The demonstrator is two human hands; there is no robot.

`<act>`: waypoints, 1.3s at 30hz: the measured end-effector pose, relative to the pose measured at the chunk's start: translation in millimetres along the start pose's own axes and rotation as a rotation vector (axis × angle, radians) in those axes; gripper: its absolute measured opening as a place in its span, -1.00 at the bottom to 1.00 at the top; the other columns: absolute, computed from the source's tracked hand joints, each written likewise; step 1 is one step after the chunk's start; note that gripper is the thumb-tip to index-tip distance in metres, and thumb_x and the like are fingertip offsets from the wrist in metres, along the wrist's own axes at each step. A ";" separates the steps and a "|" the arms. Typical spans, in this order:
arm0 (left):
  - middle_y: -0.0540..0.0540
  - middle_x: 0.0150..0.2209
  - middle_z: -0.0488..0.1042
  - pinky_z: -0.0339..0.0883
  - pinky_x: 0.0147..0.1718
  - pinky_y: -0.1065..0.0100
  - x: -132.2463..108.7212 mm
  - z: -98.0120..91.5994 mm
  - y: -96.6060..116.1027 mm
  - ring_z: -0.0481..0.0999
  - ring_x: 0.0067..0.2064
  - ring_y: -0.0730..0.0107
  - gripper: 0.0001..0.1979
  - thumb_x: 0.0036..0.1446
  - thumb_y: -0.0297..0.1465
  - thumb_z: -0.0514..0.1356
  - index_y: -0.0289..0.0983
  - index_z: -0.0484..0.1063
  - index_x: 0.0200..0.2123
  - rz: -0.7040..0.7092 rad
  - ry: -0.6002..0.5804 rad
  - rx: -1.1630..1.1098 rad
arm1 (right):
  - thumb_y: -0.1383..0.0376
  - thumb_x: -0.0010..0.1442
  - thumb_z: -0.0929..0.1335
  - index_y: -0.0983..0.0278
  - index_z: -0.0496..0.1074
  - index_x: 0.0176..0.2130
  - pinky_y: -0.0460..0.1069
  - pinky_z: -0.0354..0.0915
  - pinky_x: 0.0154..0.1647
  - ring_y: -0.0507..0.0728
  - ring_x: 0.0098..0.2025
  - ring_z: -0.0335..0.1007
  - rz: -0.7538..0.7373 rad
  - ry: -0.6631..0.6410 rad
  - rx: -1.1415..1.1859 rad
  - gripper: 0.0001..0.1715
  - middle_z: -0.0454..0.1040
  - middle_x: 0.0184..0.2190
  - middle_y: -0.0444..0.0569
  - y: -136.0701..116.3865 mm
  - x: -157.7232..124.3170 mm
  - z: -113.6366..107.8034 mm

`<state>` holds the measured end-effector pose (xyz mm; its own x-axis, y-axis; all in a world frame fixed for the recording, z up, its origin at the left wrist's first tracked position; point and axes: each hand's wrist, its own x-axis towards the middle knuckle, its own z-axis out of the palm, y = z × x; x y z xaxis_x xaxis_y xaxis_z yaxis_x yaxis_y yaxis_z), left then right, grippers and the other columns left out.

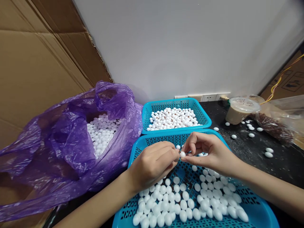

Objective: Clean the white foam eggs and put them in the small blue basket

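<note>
My right hand (205, 150) pinches a small white egg-shaped ball (182, 154) between thumb and fingertips. My left hand (155, 163) is closed right beside it, its fingertips meeting the ball's left end. A speck of brown shows between the left fingers, too small to make out. Both hands are above the near blue plastic basket (263, 205). Inside that basket lie many white balls (163, 202) in two loose heaps, with brown bits on the mesh bottom between them.
Behind stands a second blue basket (206, 122) of white balls with brown spots. At left, an open purple bag (68, 133) holds more balls. A lidded drink cup (237, 112), loose balls and a clear bag of brown bits (273, 126) lie right. Cardboard (40, 63) leans left.
</note>
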<state>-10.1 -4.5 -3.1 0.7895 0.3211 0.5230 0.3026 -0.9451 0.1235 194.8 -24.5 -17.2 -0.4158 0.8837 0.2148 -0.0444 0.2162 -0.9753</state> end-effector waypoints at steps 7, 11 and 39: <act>-0.04 -0.47 0.39 0.44 -0.33 0.38 1.2 6.2 -3.1 0.42 -0.36 0.45 -0.89 0.20 -0.53 -0.01 -0.33 0.28 -0.36 0.112 0.093 -0.007 | 0.48 -0.02 0.43 0.26 0.22 -0.49 -0.10 0.40 -0.34 -0.01 -0.37 0.41 0.011 0.005 0.039 -0.71 0.45 -0.41 -0.10 1.8 0.7 1.4; -0.08 -0.43 0.42 0.44 -0.34 0.39 -0.1 6.5 -4.9 0.42 -0.31 0.42 -0.90 0.20 -0.55 0.01 -0.35 0.30 -0.33 0.134 0.104 0.047 | 0.49 -0.04 0.44 0.27 0.23 -0.49 -0.11 0.40 -0.33 -0.01 -0.36 0.41 0.027 0.004 0.058 -0.70 0.45 -0.41 -0.10 2.0 0.4 1.6; -0.02 -0.39 0.49 0.28 -0.44 0.36 6.3 1.4 6.1 0.42 -0.36 0.41 -0.86 0.03 -0.50 0.24 -0.33 0.41 -0.27 -0.019 0.231 0.246 | 0.40 0.02 0.45 0.27 0.25 -0.41 -0.10 0.34 -0.25 -0.03 -0.31 0.43 0.148 -0.002 0.315 -0.73 0.50 -0.32 -0.11 7.8 6.0 -1.5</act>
<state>-2.5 -8.2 -0.3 0.6489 0.2899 0.7035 0.4583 -0.8870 -0.0572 193.4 -16.9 -23.5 -0.4406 0.8950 0.0701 -0.2616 -0.0533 -0.9637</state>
